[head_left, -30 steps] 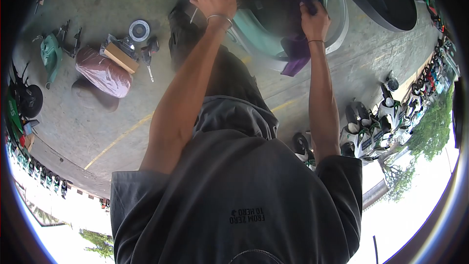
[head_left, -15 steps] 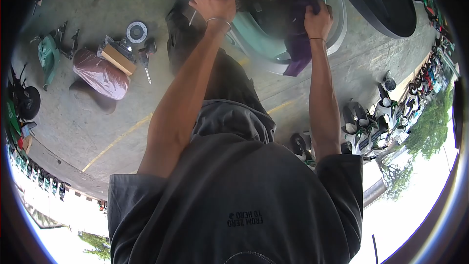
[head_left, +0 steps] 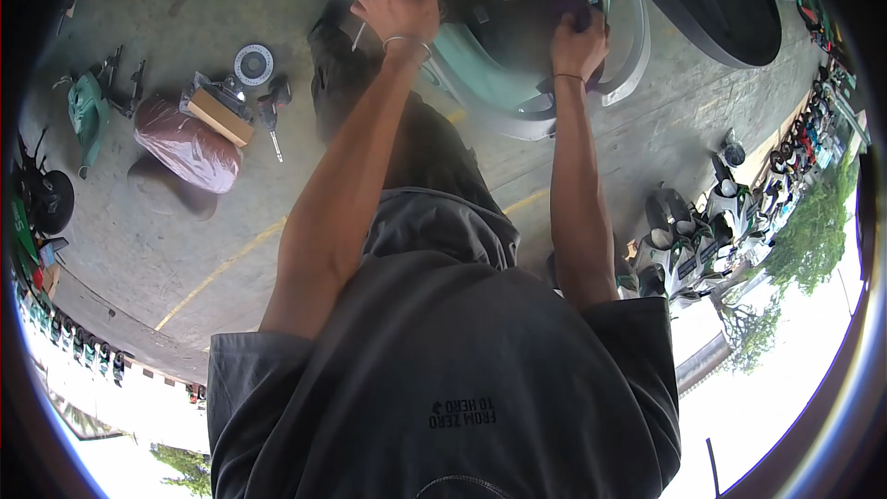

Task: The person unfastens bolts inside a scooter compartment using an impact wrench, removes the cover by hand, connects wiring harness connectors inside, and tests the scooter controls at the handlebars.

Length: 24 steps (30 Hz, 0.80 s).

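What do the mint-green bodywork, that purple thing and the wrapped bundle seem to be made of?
Mint-green bodywork: probably painted plastic with a slight sheen, given its smooth, moulded curve; coated metal is possible.
Purple thing: perhaps matt fabric, bunched at the right hand, though dim here.
Wrapped bundle: apparently glossy plastic film, with bright creases; its reddish contents are unclear.

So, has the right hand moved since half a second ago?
Yes: the right hand has moved leftward in the view, closer to the round disc on the floor, beyond the camera's slight shift.

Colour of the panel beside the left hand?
Pale mint-green panel; best in the head view.
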Available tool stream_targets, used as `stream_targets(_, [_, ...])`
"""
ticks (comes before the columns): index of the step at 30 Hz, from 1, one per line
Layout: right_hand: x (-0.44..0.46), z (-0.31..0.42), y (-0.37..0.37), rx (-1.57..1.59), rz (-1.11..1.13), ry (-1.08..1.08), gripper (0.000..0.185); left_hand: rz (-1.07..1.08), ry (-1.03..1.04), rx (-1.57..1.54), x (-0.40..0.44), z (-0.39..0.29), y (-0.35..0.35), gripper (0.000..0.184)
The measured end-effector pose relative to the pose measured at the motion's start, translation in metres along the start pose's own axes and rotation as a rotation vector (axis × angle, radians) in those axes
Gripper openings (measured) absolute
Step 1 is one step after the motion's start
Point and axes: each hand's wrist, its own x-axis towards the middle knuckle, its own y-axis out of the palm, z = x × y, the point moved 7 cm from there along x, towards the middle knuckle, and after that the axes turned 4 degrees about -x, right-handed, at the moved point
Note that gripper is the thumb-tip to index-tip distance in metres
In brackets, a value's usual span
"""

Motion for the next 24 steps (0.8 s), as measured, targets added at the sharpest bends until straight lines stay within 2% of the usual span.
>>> stream_targets(3, [-0.048, 0.035, 0.017, 0.165, 0.249, -0.289, 0.029, -0.014, 0.017, -0.025, -0.001, -0.002, -0.003, 0.033])
stream_targets(4, [-0.051, 0.033, 0.014, 0.165, 0.250, -0.289, 0.029, -0.014, 0.017, -0.025, -0.001, -0.002, -0.003, 0.033])
stream_targets(6, [-0.064, 0.039, 0.019, 0.284, 0.566, -0.343, 0.031, 0.020, -0.036, -0.024, 0.000, 0.003, 0.000, 0.041])
stream_targets(7, [-0.060, 0.030, 0.021, 0.281, 0.562, -0.337, 0.031, 0.025, -0.031, -0.026, -0.002, 0.002, 0.000, 0.041])
stream_targets(8, [-0.054, 0.033, 0.028, 0.269, 0.655, -0.462, 0.033, 0.018, -0.027, -0.026, -0.002, 0.001, -0.002, 0.041])
stream_targets(11, [-0.049, 0.038, 0.025, 0.250, 0.662, -0.629, 0.034, 0.018, -0.008, -0.025, -0.001, -0.002, -0.001, 0.042])
stream_targets(13, [-0.032, 0.038, 0.013, 0.147, 0.504, -0.496, 0.030, -0.025, 0.024, 0.001, -0.001, 0.001, 0.001, 0.042])
stream_targets(14, [-0.018, 0.014, 0.023, 0.187, 0.377, -0.450, 0.029, -0.022, 0.016, -0.003, -0.001, 0.001, 0.000, 0.041])
stream_targets(15, [-0.001, 0.015, 0.001, 0.147, 0.224, -0.382, 0.031, -0.030, 0.011, 0.002, 0.000, -0.001, -0.001, 0.041])
stream_targets(16, [0.012, 0.002, -0.002, 0.170, 0.190, -0.221, 0.031, -0.019, 0.000, -0.018, 0.000, -0.001, -0.001, 0.041])
stream_targets(17, [0.015, 0.000, 0.003, 0.174, 0.197, -0.217, 0.031, -0.002, -0.010, -0.037, -0.001, 0.000, -0.001, 0.041])
stream_targets(19, [0.020, -0.018, 0.001, -0.074, 0.050, -0.075, 0.029, 0.001, -0.001, -0.019, -0.001, 0.000, -0.002, 0.040])
stream_targets(20, [0.011, -0.008, 0.001, -0.082, 0.009, -0.076, 0.027, 0.005, 0.003, -0.009, 0.000, -0.001, -0.003, 0.040])
stream_targets(21, [0.001, 0.002, 0.000, -0.088, 0.010, -0.076, 0.027, 0.007, 0.008, -0.002, -0.001, -0.002, -0.002, 0.040])
stream_targets(23, [-0.018, 0.019, 0.007, -0.040, 0.196, -0.069, 0.027, 0.002, 0.004, -0.005, -0.001, -0.003, -0.001, 0.041])
stream_targets(24, [-0.032, 0.019, 0.021, 0.006, 0.359, -0.113, 0.027, -0.004, 0.003, -0.004, 0.000, -0.002, -0.001, 0.041])
